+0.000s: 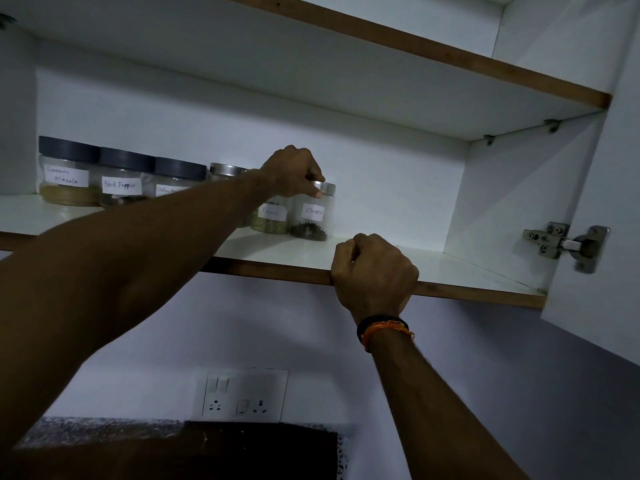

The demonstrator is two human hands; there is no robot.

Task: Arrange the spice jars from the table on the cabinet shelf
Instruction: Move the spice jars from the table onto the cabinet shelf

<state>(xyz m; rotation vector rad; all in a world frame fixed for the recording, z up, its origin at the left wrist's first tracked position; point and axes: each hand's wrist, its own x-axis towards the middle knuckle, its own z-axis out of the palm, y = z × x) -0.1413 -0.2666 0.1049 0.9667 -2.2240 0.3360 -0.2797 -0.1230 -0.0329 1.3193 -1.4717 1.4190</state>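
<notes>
A row of labelled clear spice jars stands on the white cabinet shelf (381, 268). From the left: Garam Masala (67, 174), Black Pepper (121, 183) and Coriander (173, 183), all with dark lids. A silver-lidded jar (225, 170) is mostly hidden behind my left arm. Fennel (272, 216) and Cloves (313, 216) stand at the right end. My left hand (294, 171) rests on top of the Cloves jar, fingers gripping its silver lid. My right hand (374, 271) is closed over the shelf's front edge, right of the jars.
The shelf has bare room to the right of the Cloves jar. An upper shelf (450, 53) hangs overhead. The open cabinet door (595, 202) with its hinge (561, 242) is at the right. A wall socket panel (242, 396) and dark counter (173, 448) lie below.
</notes>
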